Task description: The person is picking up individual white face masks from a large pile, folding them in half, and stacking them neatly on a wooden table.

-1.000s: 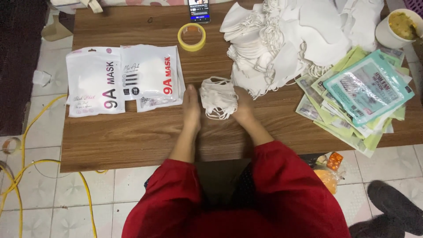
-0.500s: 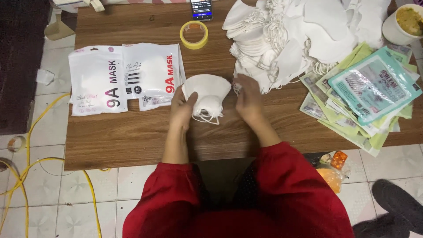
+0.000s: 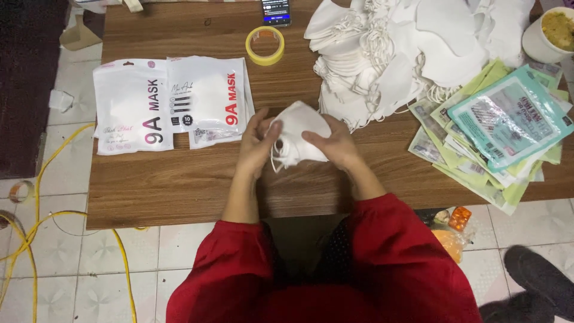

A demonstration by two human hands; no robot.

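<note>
A small stack of white face masks (image 3: 298, 130) is held above the wooden table (image 3: 179, 179), ear loops dangling at its lower left. My left hand (image 3: 257, 142) grips its left side with the thumb on top. My right hand (image 3: 336, 145) holds its right lower edge. Just left of my hands lie white sealed mask packs (image 3: 170, 101) side by side. A large heap of loose white masks (image 3: 406, 54) is piled at the back right.
A fan of green and teal empty pouches (image 3: 502, 128) covers the table's right end. A roll of yellow tape (image 3: 265, 45) and a phone (image 3: 276, 11) sit at the back. A bowl (image 3: 547, 33) stands at the far right corner. Yellow cable (image 3: 36, 221) runs over the tiled floor.
The stack of masks was lifted off the table between both hands and turned, and now shows its smooth side. Both hands rose with it.
</note>
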